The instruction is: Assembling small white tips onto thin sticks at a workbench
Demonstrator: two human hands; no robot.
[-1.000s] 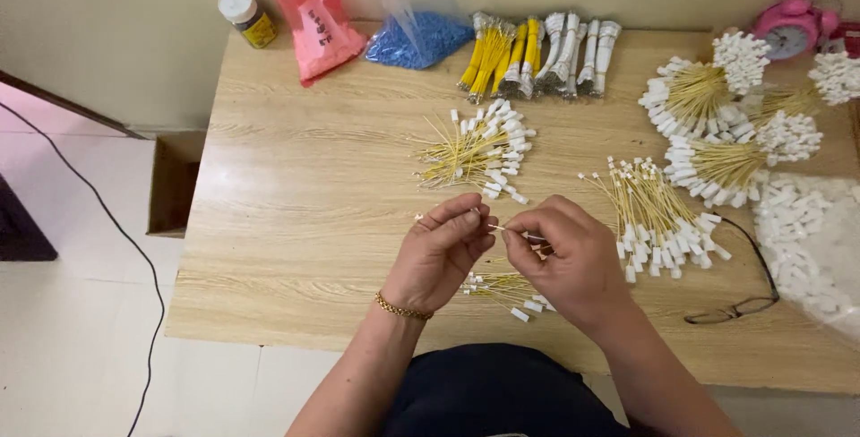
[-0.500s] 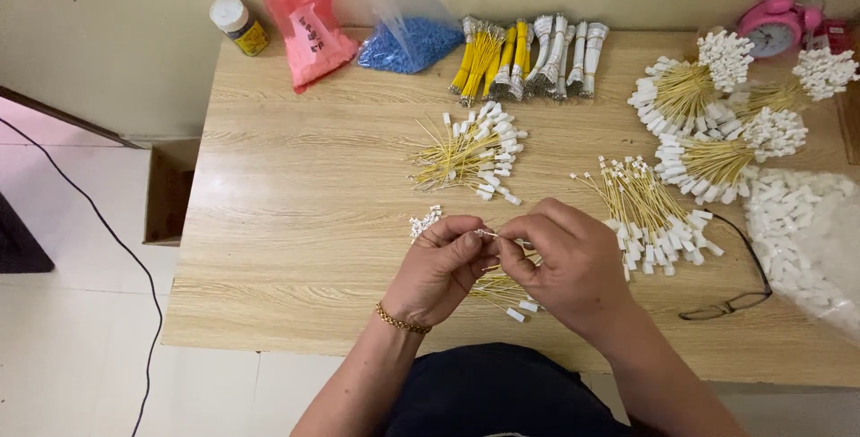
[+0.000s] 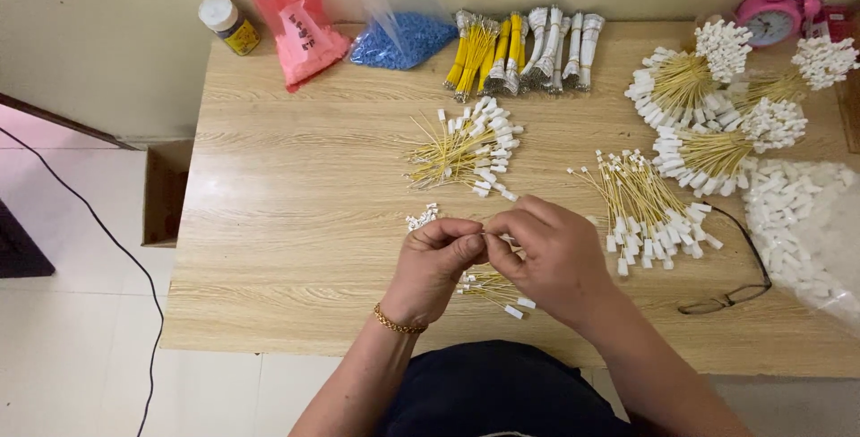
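Left hand (image 3: 436, 267) and right hand (image 3: 554, 256) meet fingertip to fingertip, pinching a thin yellow wire (image 3: 495, 238) lying left-right between them | small wire pile (image 3: 491, 287) just under the hands on the table (image 3: 296, 222) | white plugs (image 3: 422, 217) near left hand | bigger bundle (image 3: 466, 150) beyond, nothing blocking.

Single head cam, no second view, so nothing overlaps. I'm looking steeply down from above the seated wearer, facing forward across the wooden table (image 3: 296, 222) toward the wall (image 3: 107, 52) at top of frame. Mid-close range: left hand (image 3: 434, 267) and right hand (image 3: 551, 258) sit low centre, forearms entering from the bottom edge. Table runs past the right edge; floor (image 3: 72, 347) shows at left.
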